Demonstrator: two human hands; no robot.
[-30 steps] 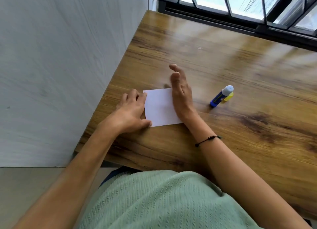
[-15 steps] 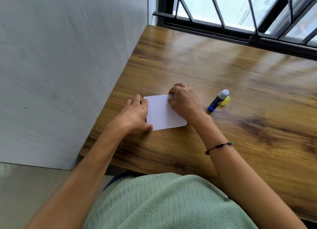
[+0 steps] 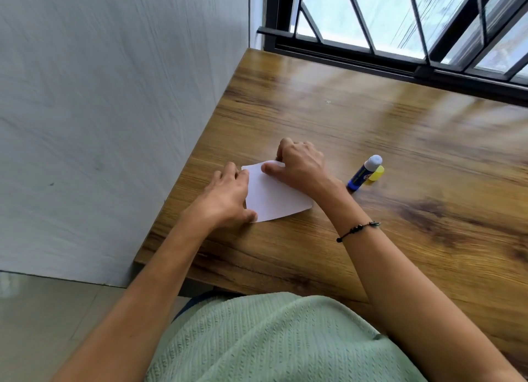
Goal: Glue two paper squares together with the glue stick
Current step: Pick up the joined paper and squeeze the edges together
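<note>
Two bare hands press on a white paper square (image 3: 274, 196) lying flat near the left front corner of a wooden bench (image 3: 385, 130). Whether one sheet or two lie there cannot be told; only a single white face shows. The left hand (image 3: 225, 197) rests on the square's left edge, fingers laid forward and close together, thumb touching the near left corner. The right hand (image 3: 303, 166) sits on the far right part of the square, fingers curled under into a loose fist, thumb stretched out flat across the paper; its grip is pressing down rather than pinching anything. A thin black bracelet (image 3: 357, 228) circles the right wrist.

Just to the right of the right hand, apart from the paper, a blue glue stick (image 3: 363, 174) lies on its side on the bench, its pale tip exposed, with a yellow cap (image 3: 375, 176) touching it on the far side. A grey wall (image 3: 114, 110) borders the bench on the left, and a dark-framed window (image 3: 400, 38) runs along its far edge. The person wears a pale green knitted top (image 3: 271, 338).
</note>
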